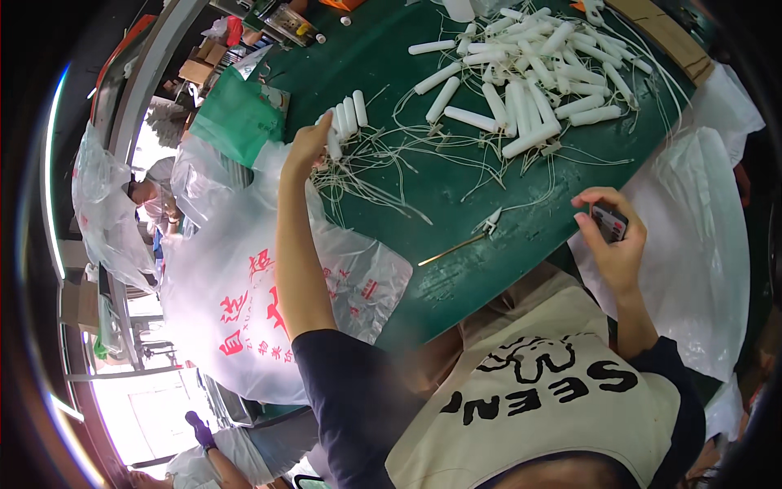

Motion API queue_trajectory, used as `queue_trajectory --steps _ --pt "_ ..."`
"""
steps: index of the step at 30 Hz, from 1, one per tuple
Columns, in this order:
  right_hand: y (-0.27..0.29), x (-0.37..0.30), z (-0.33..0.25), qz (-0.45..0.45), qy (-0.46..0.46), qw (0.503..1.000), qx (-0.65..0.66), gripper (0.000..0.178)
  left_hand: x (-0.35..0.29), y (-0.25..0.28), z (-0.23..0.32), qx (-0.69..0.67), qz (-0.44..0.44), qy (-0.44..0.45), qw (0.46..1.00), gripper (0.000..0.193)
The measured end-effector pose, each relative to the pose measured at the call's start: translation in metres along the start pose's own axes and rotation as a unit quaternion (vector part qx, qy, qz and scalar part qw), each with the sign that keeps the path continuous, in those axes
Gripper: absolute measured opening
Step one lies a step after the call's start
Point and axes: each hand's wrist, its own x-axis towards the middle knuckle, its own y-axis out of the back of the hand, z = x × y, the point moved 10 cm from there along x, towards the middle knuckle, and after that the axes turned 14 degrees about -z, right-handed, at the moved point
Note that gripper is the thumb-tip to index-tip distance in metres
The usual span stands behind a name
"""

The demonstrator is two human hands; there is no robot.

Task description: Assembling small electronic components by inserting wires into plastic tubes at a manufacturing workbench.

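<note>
At the left of the green table, my left hand [306, 147] is closed at a small row of white wired cylinders [349, 114], its fingers around the near end of one white cylinder [334, 147]. Part of that grip is hidden by the hand itself. Thin pale wires trail from the row toward me. My right hand [615, 236], off the table's right edge, grips a small dark handheld device [609, 222] with red and light marks, perhaps a remote control. Between the hands lies a thin brass-coloured rod [452, 249] with a small white clip-like piece [491, 222] at its end.
A large heap of white wired cylinders [529, 73] covers the table's far right. Clear plastic bags [236, 277] hang at the left edge, with a green bag [240, 114] beyond. White sheeting [676, 269] lies at the right. Other people [155, 196] are at the left.
</note>
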Motion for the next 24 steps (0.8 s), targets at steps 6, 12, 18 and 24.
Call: queue_trajectory --steps 6,12,18,24 --pt "0.0 0.004 0.015 -0.018 -0.029 0.999 -0.017 0.017 0.036 0.082 -0.04 0.283 0.125 0.047 0.95 0.069" --pt "0.0 0.006 0.022 -0.015 -0.043 0.999 -0.019 0.016 0.018 0.09 -0.04 0.37 0.24 0.126 0.889 0.07" --pt "-0.001 0.003 0.021 -0.028 -0.057 0.998 -0.024 0.014 0.006 0.083 -0.045 0.387 0.282 0.141 0.867 0.065" --pt "-0.002 0.0 0.021 -0.04 -0.062 0.997 -0.032 0.014 -0.002 0.082 -0.041 0.366 0.3 0.061 0.879 0.06"
